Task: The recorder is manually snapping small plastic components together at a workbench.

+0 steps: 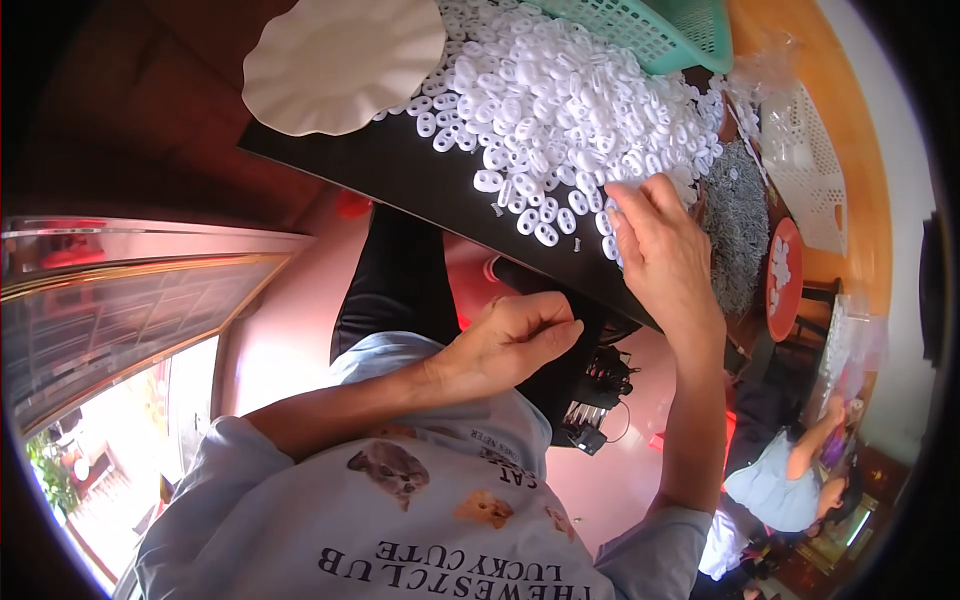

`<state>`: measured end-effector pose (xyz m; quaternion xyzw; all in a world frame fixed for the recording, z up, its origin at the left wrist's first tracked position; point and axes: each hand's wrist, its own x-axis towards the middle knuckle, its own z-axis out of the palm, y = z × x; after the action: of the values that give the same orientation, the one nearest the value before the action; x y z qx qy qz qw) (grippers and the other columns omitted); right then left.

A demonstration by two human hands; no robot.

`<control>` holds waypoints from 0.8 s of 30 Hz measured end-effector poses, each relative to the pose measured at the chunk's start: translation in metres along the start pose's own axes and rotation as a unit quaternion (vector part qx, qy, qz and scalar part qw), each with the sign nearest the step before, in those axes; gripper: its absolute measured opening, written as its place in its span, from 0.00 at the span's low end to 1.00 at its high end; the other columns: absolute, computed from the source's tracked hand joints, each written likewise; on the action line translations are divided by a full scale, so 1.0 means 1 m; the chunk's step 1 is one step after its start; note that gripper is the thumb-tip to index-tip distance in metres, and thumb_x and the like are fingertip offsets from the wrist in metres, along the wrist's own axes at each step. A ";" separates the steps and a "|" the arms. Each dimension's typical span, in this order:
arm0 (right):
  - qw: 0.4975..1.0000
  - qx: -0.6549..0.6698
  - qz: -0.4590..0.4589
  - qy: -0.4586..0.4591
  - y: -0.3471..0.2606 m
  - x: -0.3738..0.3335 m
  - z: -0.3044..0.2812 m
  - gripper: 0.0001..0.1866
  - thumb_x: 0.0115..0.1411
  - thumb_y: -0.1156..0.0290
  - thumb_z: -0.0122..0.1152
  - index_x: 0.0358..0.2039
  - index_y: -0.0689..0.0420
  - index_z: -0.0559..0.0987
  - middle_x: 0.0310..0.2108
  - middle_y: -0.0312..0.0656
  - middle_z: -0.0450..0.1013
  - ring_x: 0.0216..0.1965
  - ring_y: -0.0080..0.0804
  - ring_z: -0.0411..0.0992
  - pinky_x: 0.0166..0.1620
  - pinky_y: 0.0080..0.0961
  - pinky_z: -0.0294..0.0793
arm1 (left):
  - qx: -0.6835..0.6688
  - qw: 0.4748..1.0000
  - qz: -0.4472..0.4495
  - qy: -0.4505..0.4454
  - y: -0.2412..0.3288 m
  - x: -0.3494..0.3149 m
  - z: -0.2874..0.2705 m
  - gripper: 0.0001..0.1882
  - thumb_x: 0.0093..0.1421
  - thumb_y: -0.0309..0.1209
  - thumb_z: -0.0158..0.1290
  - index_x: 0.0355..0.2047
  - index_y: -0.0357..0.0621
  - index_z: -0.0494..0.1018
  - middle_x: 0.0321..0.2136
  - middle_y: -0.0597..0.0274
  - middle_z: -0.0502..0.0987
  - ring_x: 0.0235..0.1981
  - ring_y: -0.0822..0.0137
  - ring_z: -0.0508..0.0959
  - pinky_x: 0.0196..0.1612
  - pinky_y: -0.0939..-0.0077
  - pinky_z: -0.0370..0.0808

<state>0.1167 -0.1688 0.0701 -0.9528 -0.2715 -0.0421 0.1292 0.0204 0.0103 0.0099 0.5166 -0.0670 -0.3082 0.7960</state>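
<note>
A heap of small white oval plastic pieces with two holes each [560,100] covers much of the dark table. At the heap's near right edge, my right hand [665,250] reaches down with curved fingers. Its thumb and forefinger are a little apart beside several loose pieces, and I make out nothing held between them. Close to my body, short of the table edge, my left hand [515,340] is closed with the thumb laid along the curled fingers. Whatever it may hold is hidden. Two tiny metal bits [577,245] lie near the table's front edge.
A cream wavy-rimmed plate [345,65] overhangs the table's left corner. A green basket [690,45] stands behind the heap. Rightward lie a grey pile of small metal parts [738,225], a red bowl [784,280] with white pieces, and a perforated white tray [815,180]. Another person [785,480] sits at lower right.
</note>
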 end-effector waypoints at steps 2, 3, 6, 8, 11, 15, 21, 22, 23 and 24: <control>1.000 -0.018 0.000 -0.002 -0.002 0.005 -0.001 0.11 0.58 0.73 0.57 0.43 0.55 0.76 0.34 0.42 0.68 0.33 0.44 0.73 0.34 0.40 0.72 | -0.003 1.000 0.003 0.018 0.003 0.004 -0.002 0.09 0.69 0.30 0.47 0.31 0.41 0.68 0.23 0.75 0.62 0.25 0.83 0.60 0.27 0.85 0.58; 1.000 -0.018 0.000 -0.005 -0.002 0.006 -0.001 0.11 0.58 0.73 0.57 0.43 0.55 0.76 0.34 0.42 0.68 0.33 0.44 0.73 0.34 0.40 0.72 | 0.010 0.999 0.007 0.032 0.005 0.006 -0.002 0.08 0.69 0.30 0.47 0.32 0.40 0.69 0.23 0.74 0.64 0.25 0.83 0.62 0.27 0.85 0.60; 1.000 -0.028 0.005 0.007 0.001 0.008 -0.001 0.12 0.58 0.73 0.57 0.44 0.54 0.76 0.35 0.42 0.68 0.34 0.44 0.73 0.34 0.40 0.72 | 0.024 0.998 0.022 0.048 0.001 0.009 -0.004 0.08 0.69 0.32 0.47 0.35 0.40 0.70 0.24 0.72 0.67 0.26 0.82 0.65 0.29 0.85 0.64; 0.998 -0.051 0.008 0.028 0.005 0.006 -0.002 0.12 0.58 0.73 0.58 0.44 0.54 0.76 0.36 0.42 0.68 0.34 0.44 0.74 0.35 0.40 0.72 | 0.026 0.998 0.033 0.050 0.000 0.010 -0.005 0.09 0.69 0.32 0.47 0.37 0.39 0.70 0.25 0.70 0.69 0.26 0.81 0.67 0.31 0.85 0.66; 0.998 -0.060 0.023 0.024 0.003 0.009 -0.002 0.13 0.57 0.74 0.58 0.44 0.53 0.76 0.35 0.42 0.68 0.34 0.43 0.74 0.35 0.40 0.73 | 0.028 0.998 0.018 0.047 -0.001 0.009 -0.008 0.10 0.69 0.33 0.47 0.38 0.39 0.71 0.26 0.69 0.71 0.27 0.80 0.69 0.32 0.85 0.68; 0.998 -0.067 0.007 -0.020 -0.002 0.013 -0.001 0.13 0.56 0.74 0.59 0.44 0.53 0.76 0.34 0.41 0.68 0.34 0.43 0.74 0.34 0.39 0.73 | 0.017 0.999 0.016 0.043 0.000 0.010 -0.010 0.10 0.69 0.34 0.46 0.38 0.39 0.71 0.27 0.68 0.72 0.27 0.80 0.69 0.32 0.85 0.68; 0.999 -0.048 0.005 0.020 0.004 0.019 -0.002 0.12 0.56 0.75 0.59 0.42 0.53 0.76 0.34 0.41 0.68 0.32 0.42 0.74 0.33 0.38 0.72 | 0.006 0.999 0.012 0.044 0.001 0.010 -0.009 0.10 0.69 0.34 0.46 0.38 0.39 0.72 0.27 0.69 0.72 0.27 0.80 0.69 0.32 0.85 0.68; 0.999 -0.036 0.000 0.010 0.003 0.021 -0.002 0.11 0.56 0.75 0.59 0.41 0.54 0.76 0.34 0.41 0.68 0.32 0.42 0.74 0.33 0.39 0.72 | 0.002 0.999 0.014 0.045 0.000 0.011 -0.009 0.10 0.69 0.33 0.46 0.38 0.39 0.72 0.27 0.69 0.72 0.27 0.80 0.69 0.31 0.86 0.68; 1.000 -0.025 -0.004 0.000 0.002 0.022 -0.001 0.11 0.56 0.74 0.59 0.40 0.54 0.77 0.34 0.41 0.68 0.31 0.42 0.74 0.32 0.39 0.72 | 0.002 0.999 0.014 0.045 0.001 0.011 -0.009 0.10 0.69 0.33 0.46 0.38 0.39 0.72 0.27 0.69 0.72 0.27 0.80 0.69 0.31 0.86 0.68; 1.000 -0.025 -0.004 -0.001 0.001 0.023 -0.001 0.11 0.56 0.74 0.59 0.40 0.54 0.77 0.34 0.41 0.68 0.31 0.42 0.74 0.32 0.39 0.72 | 0.002 0.999 0.014 0.045 0.001 0.011 -0.009 0.10 0.69 0.33 0.46 0.38 0.39 0.72 0.26 0.69 0.72 0.27 0.80 0.69 0.31 0.86 0.68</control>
<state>0.1368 -0.1578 0.0741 -0.9548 -0.2740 -0.0487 0.1048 0.0332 0.0115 0.0041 0.5308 -0.0388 -0.2736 0.8012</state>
